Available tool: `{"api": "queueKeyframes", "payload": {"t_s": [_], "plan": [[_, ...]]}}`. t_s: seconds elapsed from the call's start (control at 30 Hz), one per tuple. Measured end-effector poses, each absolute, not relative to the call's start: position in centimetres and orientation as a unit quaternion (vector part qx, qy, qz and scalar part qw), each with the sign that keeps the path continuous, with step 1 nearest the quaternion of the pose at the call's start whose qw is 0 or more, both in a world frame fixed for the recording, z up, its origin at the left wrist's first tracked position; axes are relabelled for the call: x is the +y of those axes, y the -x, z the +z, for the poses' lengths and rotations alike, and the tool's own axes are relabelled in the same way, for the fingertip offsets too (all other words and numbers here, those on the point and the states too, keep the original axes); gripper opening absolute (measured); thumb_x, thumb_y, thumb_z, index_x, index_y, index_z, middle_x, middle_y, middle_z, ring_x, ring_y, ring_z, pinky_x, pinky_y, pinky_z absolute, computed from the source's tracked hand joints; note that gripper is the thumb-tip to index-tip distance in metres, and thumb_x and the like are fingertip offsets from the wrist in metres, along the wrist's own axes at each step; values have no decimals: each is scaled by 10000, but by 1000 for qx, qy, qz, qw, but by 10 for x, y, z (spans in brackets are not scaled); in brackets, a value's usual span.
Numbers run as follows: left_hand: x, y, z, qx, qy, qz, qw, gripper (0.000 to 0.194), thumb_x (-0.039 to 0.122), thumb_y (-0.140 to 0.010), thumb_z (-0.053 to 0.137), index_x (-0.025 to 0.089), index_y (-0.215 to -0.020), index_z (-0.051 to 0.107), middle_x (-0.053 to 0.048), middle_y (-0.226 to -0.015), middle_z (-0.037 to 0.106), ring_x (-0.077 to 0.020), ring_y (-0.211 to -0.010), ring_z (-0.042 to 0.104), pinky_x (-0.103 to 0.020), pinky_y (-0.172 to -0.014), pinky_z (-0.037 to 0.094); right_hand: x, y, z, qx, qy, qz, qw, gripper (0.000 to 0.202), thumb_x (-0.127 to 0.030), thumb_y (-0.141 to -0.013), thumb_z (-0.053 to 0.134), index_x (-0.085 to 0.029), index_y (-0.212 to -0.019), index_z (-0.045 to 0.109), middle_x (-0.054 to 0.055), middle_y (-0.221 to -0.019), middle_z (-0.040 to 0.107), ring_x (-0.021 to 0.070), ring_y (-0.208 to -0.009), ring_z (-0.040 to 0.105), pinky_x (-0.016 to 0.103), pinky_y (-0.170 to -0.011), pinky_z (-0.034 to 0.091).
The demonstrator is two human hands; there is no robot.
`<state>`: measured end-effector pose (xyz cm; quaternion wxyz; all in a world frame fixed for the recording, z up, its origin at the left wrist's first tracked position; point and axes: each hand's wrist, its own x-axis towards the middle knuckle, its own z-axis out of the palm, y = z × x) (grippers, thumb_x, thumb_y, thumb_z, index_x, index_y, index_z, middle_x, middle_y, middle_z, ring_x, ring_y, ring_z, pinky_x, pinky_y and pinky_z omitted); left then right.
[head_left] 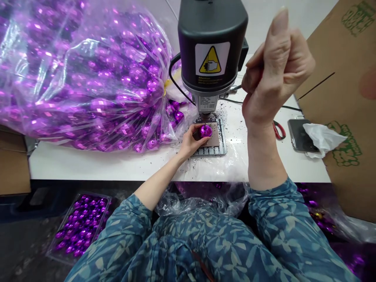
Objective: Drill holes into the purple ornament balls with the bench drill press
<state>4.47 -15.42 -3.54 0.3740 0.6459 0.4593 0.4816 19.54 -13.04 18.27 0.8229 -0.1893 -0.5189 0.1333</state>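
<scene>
My left hand (192, 140) grips a shiny purple faceted ball (206, 131) between thumb and fingers, steadying it on a small board (214, 140) on the grey slotted base plate (224, 145). Directly above the ball is the chuck of a black bench drill press (213, 31), its thin bit coming down at the ball's top. Whether the bit is inside the ball I cannot tell. Raised to the right of the machine, my right hand (276, 70) is closed around the end of the feed lever (235, 89). The lever's grip is mostly hidden by the fingers.
A big clear bag (96, 86) of purple balls fills the table's left. Dark shavings surround the base. Red-handled scissors (279, 130), a phone (302, 135) and a crumpled tissue (323, 138) lie right, beside a cardboard box (346, 98). A tray (84, 225) of balls stands low left.
</scene>
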Motion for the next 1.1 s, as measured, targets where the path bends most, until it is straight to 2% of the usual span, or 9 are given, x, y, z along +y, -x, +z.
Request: {"api": "queueKeyframes", "payload": {"t_s": [0.17, 0.33, 0.6, 0.8, 0.9, 1.1], "plan": [[-155, -44, -35, 447, -629, 499, 395, 575, 419, -818, 953, 216, -1257, 644, -126, -1273, 785, -286, -1203, 776, -457, -1077, 633, -150, -192, 166, -484, 224, 112, 838, 643, -706, -888, 665, -182, -577, 459, -65, -494, 374, 23, -401, 353, 263, -460, 252], [-156, -45, -33, 450, -622, 494, 407, 596, 448, -809, 958, 219, -1257, 639, -130, -1296, 776, -294, -1235, 763, -465, -1099, 621, -157, -192, 150, -480, 216, 123, 841, 634, -614, -942, 681, -183, -564, 409, -60, -465, 361, 43, -392, 332, 280, -448, 240], [-159, -45, -29, 452, -616, 488, 421, 573, 427, -826, 942, 216, -1266, 641, -130, -1320, 770, -288, -1260, 751, -466, -1117, 606, -138, -202, 117, -481, 226, 52, 846, 688, -688, -977, 554, -188, -570, 313, -58, -442, 215, 43, -388, 136, 274, -417, 188], [-157, -45, -32, 445, -617, 494, 421, 585, 435, -820, 944, 209, -1263, 636, -135, -1326, 767, -290, -1273, 745, -467, -1123, 599, -123, -206, 93, -484, 226, 10, 846, 687, -727, -980, 489, -189, -577, 351, -58, -435, 166, 40, -380, 167, 265, -450, 246], [-158, -45, -32, 445, -617, 495, 420, 585, 459, -819, 943, 212, -1253, 637, -129, -1299, 774, -286, -1246, 753, -470, -1124, 596, -121, -208, 85, -487, 201, 3, 850, 684, -699, -980, 507, -184, -557, 351, -52, -430, 140, 41, -366, 154, 271, -440, 212], [-158, -46, -32, 444, -612, 501, 421, 606, 498, -799, 955, 213, -1237, 646, -123, -1259, 785, -278, -1193, 765, -463, -1097, 605, -129, -206, 90, -506, 152, 6, 849, 656, -613, -988, 560, -177, -544, 348, -45, -406, 234, 48, -354, 209, 271, -415, 210]]}}
